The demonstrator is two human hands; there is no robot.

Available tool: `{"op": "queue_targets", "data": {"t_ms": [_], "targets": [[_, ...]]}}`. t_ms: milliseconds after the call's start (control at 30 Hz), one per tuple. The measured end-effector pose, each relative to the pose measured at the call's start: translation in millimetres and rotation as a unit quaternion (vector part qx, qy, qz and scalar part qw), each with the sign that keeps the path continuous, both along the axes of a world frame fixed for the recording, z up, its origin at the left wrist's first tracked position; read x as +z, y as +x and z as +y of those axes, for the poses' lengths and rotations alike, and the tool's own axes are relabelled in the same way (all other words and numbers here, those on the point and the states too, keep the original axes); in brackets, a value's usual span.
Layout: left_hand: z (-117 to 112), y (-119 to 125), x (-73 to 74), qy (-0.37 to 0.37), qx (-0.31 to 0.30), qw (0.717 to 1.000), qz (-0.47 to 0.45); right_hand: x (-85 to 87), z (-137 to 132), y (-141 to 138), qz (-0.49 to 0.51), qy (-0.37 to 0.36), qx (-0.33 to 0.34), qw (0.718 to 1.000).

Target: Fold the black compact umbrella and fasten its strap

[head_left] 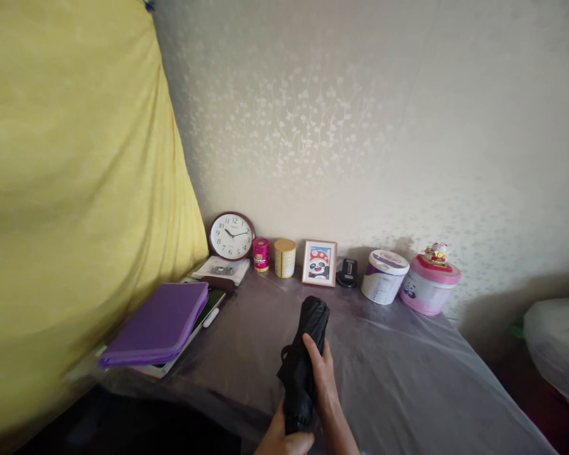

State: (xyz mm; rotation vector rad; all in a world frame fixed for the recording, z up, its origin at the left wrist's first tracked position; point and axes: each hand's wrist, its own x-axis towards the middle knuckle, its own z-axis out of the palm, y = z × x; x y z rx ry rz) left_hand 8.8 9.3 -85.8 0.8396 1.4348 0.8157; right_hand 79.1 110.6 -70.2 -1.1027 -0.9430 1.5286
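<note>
A folded black umbrella (298, 373) is held over the front part of the table, its far end tilted up and away from me. My left hand (284, 436) wraps round its near end at the bottom of the view. Along its right side lies my right hand (325, 379), thumb on top and fingers closed round the black fabric. A small dark loop sticks out on the umbrella's left side. The undersides of both hands are hidden.
On the grey-covered table (398, 373), a purple folder (156, 322) lies left. Along the wall stand a clock (232, 236), a pink can (261, 256), a yellow-lidded can (285, 259), a picture frame (319, 264), a white tub (384, 278) and a pink tub (429, 287). A yellow curtain (76, 189) hangs left.
</note>
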Motion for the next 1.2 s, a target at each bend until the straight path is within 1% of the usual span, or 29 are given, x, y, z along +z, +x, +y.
{"op": "queue_targets", "data": {"t_ms": [33,67,100,133,233,300,367,433,467,500,533,567,600,633,700,767,833,900,967,1033,1100,1133,1200], "targets": [[1,1,-6.5,0.020,0.012,0.999,0.030,-1.3,0,0,-0.020,0.008,-0.005,1.000],[3,2,-14.1,0.071,0.026,0.995,0.066,-2.7,0,-1,-0.038,0.017,-0.010,0.999],[5,2,-22.0,0.096,0.028,0.989,0.105,-4.3,1,-1,-0.053,0.027,-0.018,0.998],[7,2,-30.0,0.083,0.022,0.985,0.148,-5.9,1,-1,-0.064,0.037,-0.027,0.997],[11,-1,-49.8,-0.005,-0.002,0.964,0.266,-11.0,4,-2,-0.090,0.056,-0.064,0.992],[10,-4,-56.2,-0.002,-0.006,0.960,0.279,-14.6,6,-4,-0.095,0.050,-0.073,0.992],[8,-7,-54.9,0.042,0.004,0.970,0.238,-17.9,8,-4,-0.076,0.033,-0.060,0.995],[5,-9,-46.0,0.084,0.015,0.984,0.154,-19.8,9,-4,-0.032,0.015,-0.033,0.999],[4,-10,-39.6,0.100,0.016,0.990,0.094,-20.0,9,-4,-0.006,0.006,-0.019,1.000],[2,-11,-32.4,0.088,0.001,0.996,0.018,-19.6,9,-3,0.018,-0.002,-0.005,1.000],[1,-11,-25.3,0.080,-0.018,0.995,-0.059,-18.7,8,-3,0.036,-0.010,0.007,0.999],[1,-11,-18.7,0.081,-0.034,0.989,-0.118,-17.4,7,-2,0.045,-0.017,0.016,0.999],[0,-11,-13.2,0.077,-0.032,0.985,-0.148,-15.9,6,-1,0.045,-0.018,0.023,0.999],[0,-10,-9.2,0.069,-0.032,0.985,-0.156,-14.5,6,0,0.038,-0.013,0.028,0.999],[-1,-8,-6.2,0.043,-0.021,0.990,-0.132,-12.5,5,1,0.009,0.008,0.033,0.999],[-1,-6,-9.7,0.025,-0.005,0.997,-0.080,-12.5,5,2,-0.032,0.033,0.021,0.999],[0,-4,-18.1,0.058,0.021,0.998,-0.009,-14.6,6,2,-0.073,0.053,-0.007,0.996],[2,-4,-28.7,0.103,0.038,0.991,0.080,-18.3,7,1,-0.104,0.066,-0.035,0.992],[3,-4,-38.1,0.087,0.025,0.981,0.169,-22.0,7,0,-0.115,0.071,-0.050,0.990],[4,-6,-43.2,0.041,-0.002,0.970,0.238,-24.0,8,-1,-0.106,0.061,-0.060,0.991],[3,-8,-41.5,0.037,-0.013,0.968,0.248,-22.8,7,-1,-0.075,0.039,-0.064,0.994],[3,-9,-38.1,0.055,-0.013,0.972,0.227,-21.0,7,-1,-0.054,0.024,-0.060,0.996],[1,-13,-27.6,0.104,-0.008,0.985,0.140,-16.3,6,0,-0.013,-0.004,-0.046,0.999]]}}
